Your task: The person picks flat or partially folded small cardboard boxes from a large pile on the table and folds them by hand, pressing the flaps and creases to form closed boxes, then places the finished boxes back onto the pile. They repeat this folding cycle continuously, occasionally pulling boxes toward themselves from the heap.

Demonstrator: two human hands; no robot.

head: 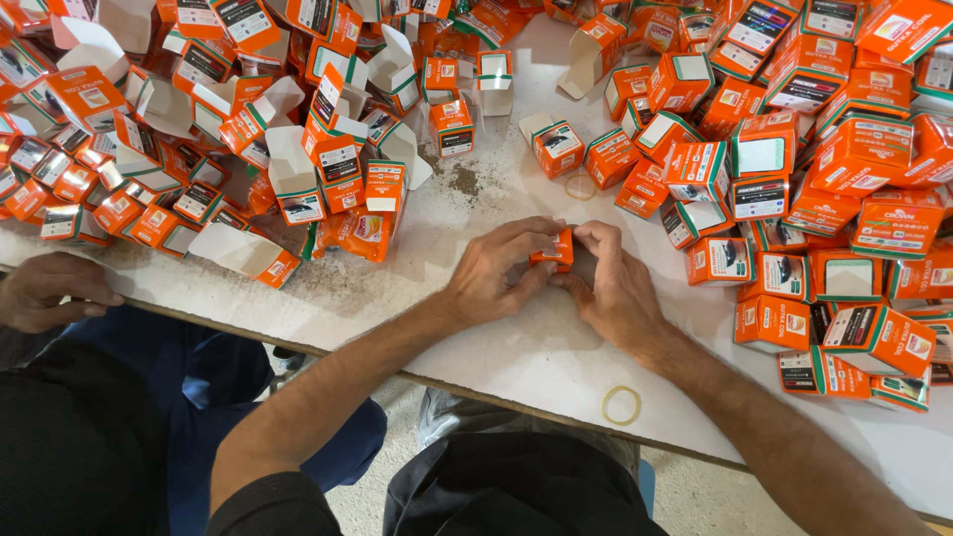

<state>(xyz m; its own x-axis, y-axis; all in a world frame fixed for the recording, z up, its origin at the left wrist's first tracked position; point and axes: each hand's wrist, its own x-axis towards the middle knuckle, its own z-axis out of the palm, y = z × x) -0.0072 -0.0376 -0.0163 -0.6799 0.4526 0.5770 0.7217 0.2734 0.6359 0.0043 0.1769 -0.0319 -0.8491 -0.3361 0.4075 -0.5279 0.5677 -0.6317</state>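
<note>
- At the centre of the white table point(516, 347), the left hand point(496, 273) and the right hand point(615, 288) meet around 1 small orange carton point(556, 248), held just above the tabletop.
- Left-hand fingers point(531, 238) are curled over the carton's near and left faces, pinching it; right-hand fingers point(596, 236) press against its right side, pinching it from the other flank.
- To the right, a pile of closed cartons point(824, 199): cube-shaped, orange with green and white bands, many with a black label panel and some with a white panel.
- To the upper left, a heap of open cartons point(248, 129): same orange colour, with white inner flaps standing up, lying tilted in many directions.
- A tan rubber band point(621, 405) lies flat near the table's front edge, below the right forearm; a second rubber band point(581, 186) lies above the hands, beside the closed cartons.
- A patch of dark crumbs point(462, 179) marks the table between the 2 piles.
- At the left edge, another person's hand point(50, 290) rests on the table's rim, well apart from the held carton.
</note>
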